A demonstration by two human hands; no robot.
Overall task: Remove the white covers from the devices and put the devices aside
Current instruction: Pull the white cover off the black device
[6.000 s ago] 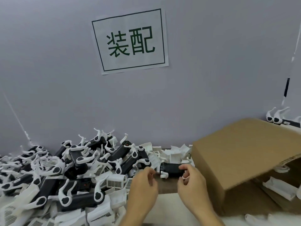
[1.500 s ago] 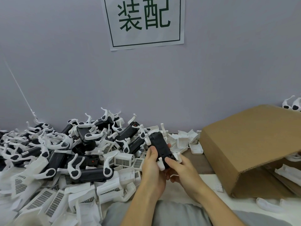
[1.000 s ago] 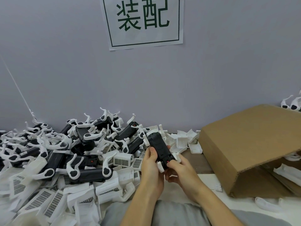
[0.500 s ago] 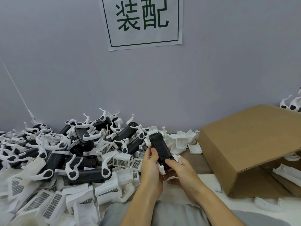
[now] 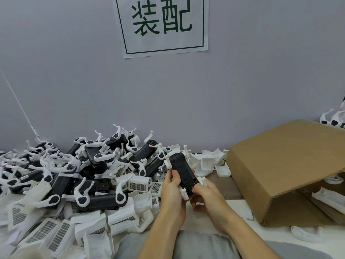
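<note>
A black device [image 5: 182, 171] with white clip parts at both ends is held up over the table, its far end tilted away from me. My left hand [image 5: 172, 191] grips its left side, thumb on the top face. My right hand [image 5: 206, 198] holds the near end from below, thumb tip by a small red button. A big pile of black devices with white arms [image 5: 89, 174] covers the table on the left. Loose white covers [image 5: 209, 162] lie behind the hands.
An open cardboard box [image 5: 287, 172] lies on its side at the right, with white parts inside it. White grille-faced housings [image 5: 56, 230] are heaped at the near left. A paper sign [image 5: 162, 25] hangs on the grey wall. More devices [image 5: 332, 120] sit behind the box.
Six seconds ago the device lay flat on the table between my hands. It was then lifted, and over the last second it has stayed nearly still with only small finger shifts.
</note>
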